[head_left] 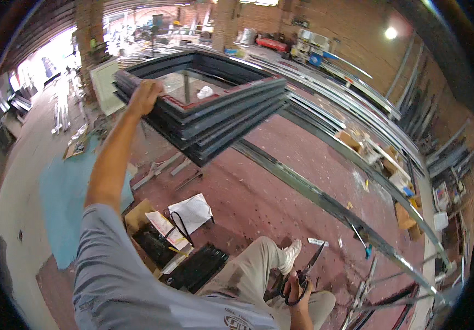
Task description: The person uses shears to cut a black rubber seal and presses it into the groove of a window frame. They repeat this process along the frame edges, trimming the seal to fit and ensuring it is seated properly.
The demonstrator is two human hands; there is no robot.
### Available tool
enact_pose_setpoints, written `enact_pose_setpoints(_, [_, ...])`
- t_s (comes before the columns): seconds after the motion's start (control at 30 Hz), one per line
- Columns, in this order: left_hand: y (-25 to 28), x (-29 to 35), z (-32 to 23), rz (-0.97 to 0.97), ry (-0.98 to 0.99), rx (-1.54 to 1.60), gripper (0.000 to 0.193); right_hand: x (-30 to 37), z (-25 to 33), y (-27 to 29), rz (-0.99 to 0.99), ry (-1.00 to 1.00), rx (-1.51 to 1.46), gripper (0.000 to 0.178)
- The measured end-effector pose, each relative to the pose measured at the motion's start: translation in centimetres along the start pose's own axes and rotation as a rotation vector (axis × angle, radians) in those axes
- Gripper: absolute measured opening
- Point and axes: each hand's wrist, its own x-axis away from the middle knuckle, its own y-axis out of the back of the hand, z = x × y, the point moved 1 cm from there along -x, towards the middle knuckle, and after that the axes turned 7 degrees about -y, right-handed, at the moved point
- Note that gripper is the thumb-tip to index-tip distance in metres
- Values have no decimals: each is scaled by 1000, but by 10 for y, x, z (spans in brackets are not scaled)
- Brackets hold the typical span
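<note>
My left arm reaches forward, and my left hand (147, 97) grips the near left corner of a stack of dark rectangular metal frames (231, 118). The frames lie one on another, with reddish strips along the top one's edge. They rest on the far end of long metal rails. Low by my knee, my right hand (298, 294) is closed round the black handles of a pair of scissors (306, 269). The blades point up and away from me, over the floor beside my shoe.
Two long metal rails (308, 190) run from the frames toward the lower right. An open cardboard box (141, 215) with papers and dark pieces sits on the red floor below my left arm. A light blue sheet (66, 203) lies at left. Long metal profiles (325, 113) are stacked beyond.
</note>
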Motion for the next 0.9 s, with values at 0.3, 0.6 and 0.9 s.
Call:
enact_pose_setpoints(0.3, [-77, 64, -79, -332, 16, 17, 51, 20, -74, 30, -55, -309, -199, 23])
enact_pose_setpoints(0.6, [-233, 286, -514, 1098, 557, 1581, 81, 13, -67, 31, -283, 191, 442, 43])
enact_pose_setpoints(0.9, [-265, 239, -567, 1074, 1439, 1592, 46, 26, -60, 149, -302, 165, 263, 46])
